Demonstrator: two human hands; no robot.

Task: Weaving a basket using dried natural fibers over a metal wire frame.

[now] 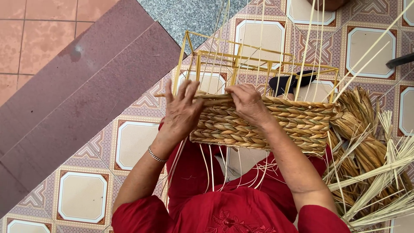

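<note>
A half-woven basket point(297, 123) of braided straw on a yellow wire frame point(235, 58) rests on my lap. My left hand point(181, 110) lies flat against the basket's left end, fingers spread. My right hand point(246, 102) pinches a braided strand point(213, 101) at the top edge of the woven wall. Thin pale stakes point(217, 166) hang below the basket over my red clothing.
A heap of braided straw rope and loose stalks point(371, 159) lies on the floor at my right. Patterned floor tiles point(82, 196) surround me, with a dark red step point(86, 90) at the left. A dark foot point(286, 82) shows behind the frame.
</note>
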